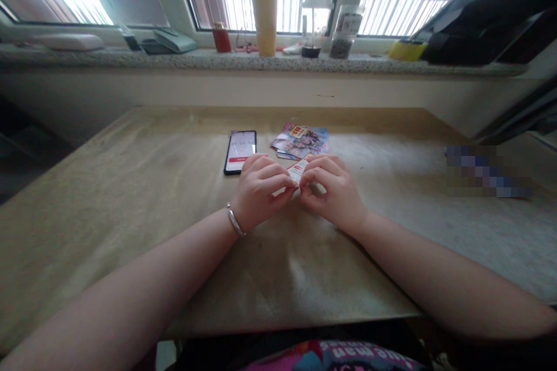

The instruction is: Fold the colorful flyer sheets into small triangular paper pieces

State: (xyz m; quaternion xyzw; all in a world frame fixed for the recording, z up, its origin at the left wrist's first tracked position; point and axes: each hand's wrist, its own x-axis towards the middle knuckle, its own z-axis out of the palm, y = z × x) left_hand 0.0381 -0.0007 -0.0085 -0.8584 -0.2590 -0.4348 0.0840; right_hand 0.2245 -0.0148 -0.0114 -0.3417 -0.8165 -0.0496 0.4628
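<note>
My left hand [260, 188] and my right hand [333, 188] meet at the middle of the table, fingers curled and pinched on a small white and red card [298, 170] held between them. A silver bracelet [235, 221] rings my left wrist. Just beyond my hands lies a fanned stack of colourful cards [301, 140] flat on the table. A black phone [241, 151] with a lit screen lies to the left of that stack, close to my left hand.
The pale wooden table [130, 197] stands below a stone windowsill [183, 59]. On the sill are a tall cup of yellowish drink [263, 6], a red jar [221, 38], a clear jar [345, 32] and a black bag [483, 23]. A blurred patch [487, 171] lies at right.
</note>
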